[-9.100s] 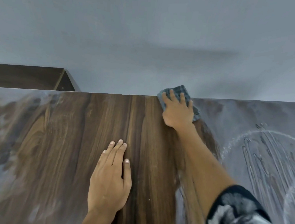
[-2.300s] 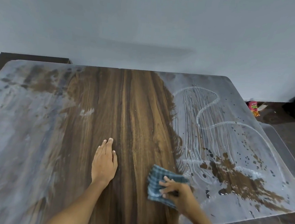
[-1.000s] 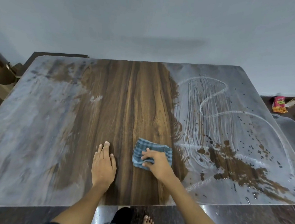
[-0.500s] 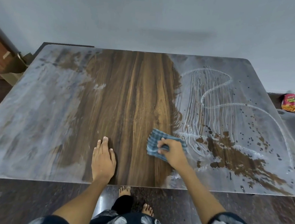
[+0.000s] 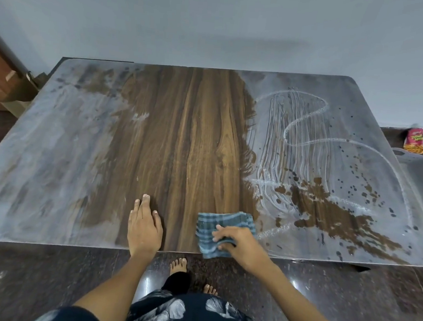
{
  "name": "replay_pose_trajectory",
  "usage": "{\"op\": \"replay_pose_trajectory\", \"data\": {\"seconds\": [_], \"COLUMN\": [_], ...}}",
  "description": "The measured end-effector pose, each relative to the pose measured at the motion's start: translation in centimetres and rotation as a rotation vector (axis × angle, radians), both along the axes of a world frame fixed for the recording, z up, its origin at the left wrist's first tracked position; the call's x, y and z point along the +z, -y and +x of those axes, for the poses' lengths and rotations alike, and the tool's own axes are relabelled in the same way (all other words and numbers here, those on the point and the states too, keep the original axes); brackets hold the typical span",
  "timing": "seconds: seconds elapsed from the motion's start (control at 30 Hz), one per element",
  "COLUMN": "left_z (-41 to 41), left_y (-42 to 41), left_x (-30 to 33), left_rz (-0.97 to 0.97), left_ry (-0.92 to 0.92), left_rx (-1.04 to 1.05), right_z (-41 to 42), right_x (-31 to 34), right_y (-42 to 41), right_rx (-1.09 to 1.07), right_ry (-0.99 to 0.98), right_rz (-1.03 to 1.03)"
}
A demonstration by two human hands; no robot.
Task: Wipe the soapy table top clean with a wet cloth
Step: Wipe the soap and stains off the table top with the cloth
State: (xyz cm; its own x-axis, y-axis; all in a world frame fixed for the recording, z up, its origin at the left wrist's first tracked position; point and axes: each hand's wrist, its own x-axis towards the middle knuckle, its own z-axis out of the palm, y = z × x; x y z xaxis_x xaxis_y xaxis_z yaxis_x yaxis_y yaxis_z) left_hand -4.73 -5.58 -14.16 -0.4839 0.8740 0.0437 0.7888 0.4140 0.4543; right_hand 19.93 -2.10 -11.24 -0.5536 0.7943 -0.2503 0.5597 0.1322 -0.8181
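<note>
A wooden table top (image 5: 192,138) fills the view. Its middle strip shows bare dark wood grain, while grey soapy film (image 5: 49,152) covers the left part and streaked soap (image 5: 332,154) covers the right part. A blue checked cloth (image 5: 221,228) lies folded at the near edge, partly hanging over it. My right hand (image 5: 236,243) grips the cloth's near side with curled fingers. My left hand (image 5: 144,226) rests flat on the bare wood at the near edge, just left of the cloth.
A grey wall stands behind the table. A pink snack packet (image 5: 415,140) lies on the dark floor at the right, next to a grey flat panel (image 5: 421,177). A cardboard box (image 5: 20,94) sits at the left. My bare feet (image 5: 178,264) stand under the near edge.
My right hand has drawn the cloth back toward the near edge, so it now overhangs the table. My view has moved back. The left hand stays in place.
</note>
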Motion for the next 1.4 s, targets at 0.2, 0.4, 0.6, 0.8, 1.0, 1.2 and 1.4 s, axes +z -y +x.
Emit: {"op": "replay_pose_trajectory", "data": {"seconds": [0.2,0.4,0.6,0.8,1.0,1.2,1.4], "left_z": [0.5,1.0,1.5,3.1,6.7,8.4,7.9], "left_y": [0.5,1.2,1.7,1.3,-0.2,-2.5,-6.6], "left_x": [0.1,0.0,0.0,0.6,1.8,2.5,2.7], "left_rz": [-0.012,-0.041,-0.047,-0.012,-0.04,-0.018,-0.011], "left_ry": [0.007,0.015,0.013,0.074,0.122,0.122,0.151], "left_rx": [0.019,0.034,0.029,0.165,0.118,-0.12,-0.151], "right_z": [2.3,-3.8,-0.3,7.4,6.1,0.3,4.3], "right_x": [1.6,1.0,0.0,0.9,1.2,1.0,0.1], "right_y": [-3.9,-3.2,1.8,0.3,-4.6,-3.9,-0.6], "right_rx": [-0.251,-0.293,-0.031,-0.251,-0.534,-0.332,0.025], "right_ry": [0.049,0.056,0.048,0.052,0.099,0.041,0.05], "right_rz": [0.056,0.131,0.085,0.061,0.141,0.128,0.033]}}
